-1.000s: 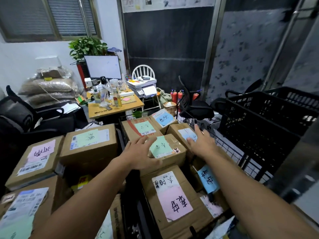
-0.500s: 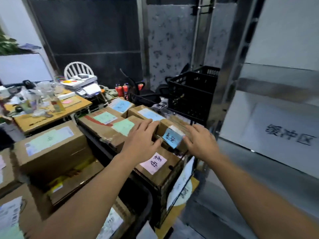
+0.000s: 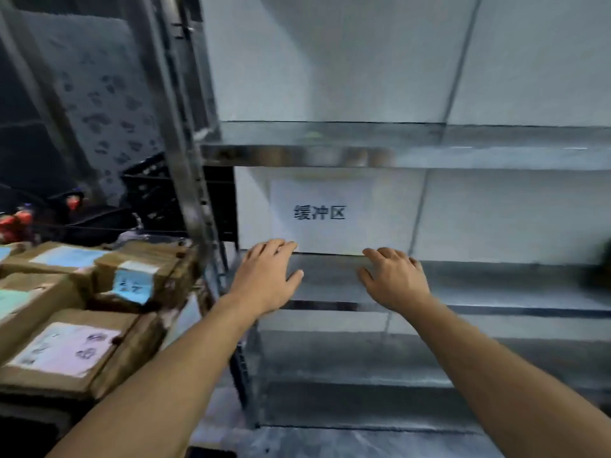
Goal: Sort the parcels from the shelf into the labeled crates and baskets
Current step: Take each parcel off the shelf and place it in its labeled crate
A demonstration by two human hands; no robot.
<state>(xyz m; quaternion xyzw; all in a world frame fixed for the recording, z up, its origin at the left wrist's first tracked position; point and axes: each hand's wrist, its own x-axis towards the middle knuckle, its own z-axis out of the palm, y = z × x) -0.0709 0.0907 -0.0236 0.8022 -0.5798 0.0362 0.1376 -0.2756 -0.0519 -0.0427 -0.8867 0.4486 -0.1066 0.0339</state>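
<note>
Steel shelf point(image 3: 496, 282): grey boards fill the right of the view. No parcel shows on the middle board, and a dark shape point(image 3: 602, 269) at its far right end is too blurred to name.
Cardboard parcels point(image 3: 66, 385): here they are, stacked low on the left just beside the shelf post point(image 3: 195, 193), each with a coloured label on top. Pink is nearest, blue further back.
Handling: these look like stiff, taped boxes, probably light to middling in weight. Corners will dent and labels can scuff. Best taken by two opposite side faces, fingers hooked under the bottom edge and off the label.
Black crate point(image 3: 148, 190): far left, half hidden behind the post.
Paper sign point(image 3: 330, 216): on the wall behind the middle board, with printed characters.
Left hand point(image 3: 267, 276): over the middle board with fingers spread and relaxed, holding nothing. Contact with the steel can't be told.
Right hand point(image 3: 393, 279): the same, empty, reaching in near the left hand but apart from it.
</note>
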